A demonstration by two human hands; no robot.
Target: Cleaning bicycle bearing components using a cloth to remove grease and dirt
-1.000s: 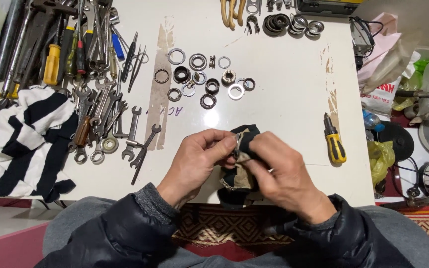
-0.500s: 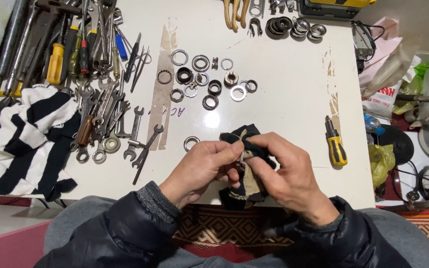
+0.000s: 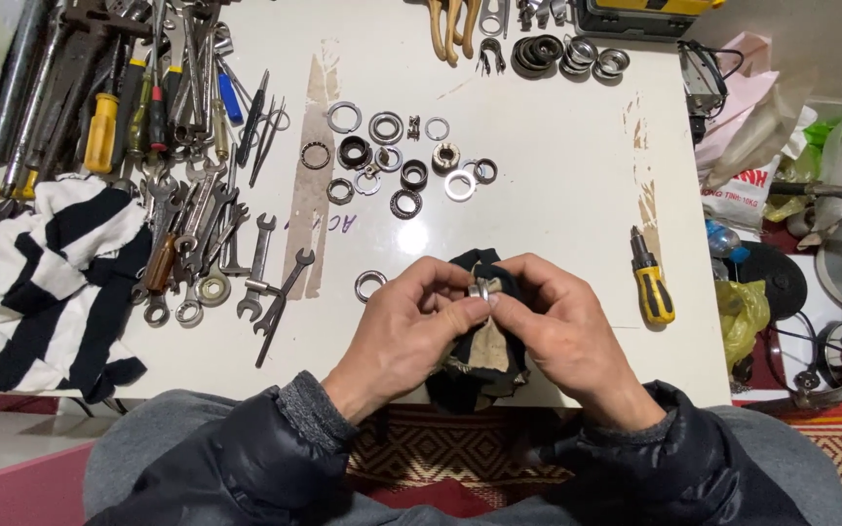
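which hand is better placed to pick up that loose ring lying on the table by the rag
Left. The left hand sits right beside the loose ring, while the right hand is across the dark rag.

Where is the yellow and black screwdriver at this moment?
The yellow and black screwdriver lies on the white table, right of the right hand, near the table's right edge.

Repair workshop, white table (image 3: 557,195) strewn with wrenches (image 3: 246,263), screwdrivers (image 3: 129,117), bearing rings (image 3: 392,166)
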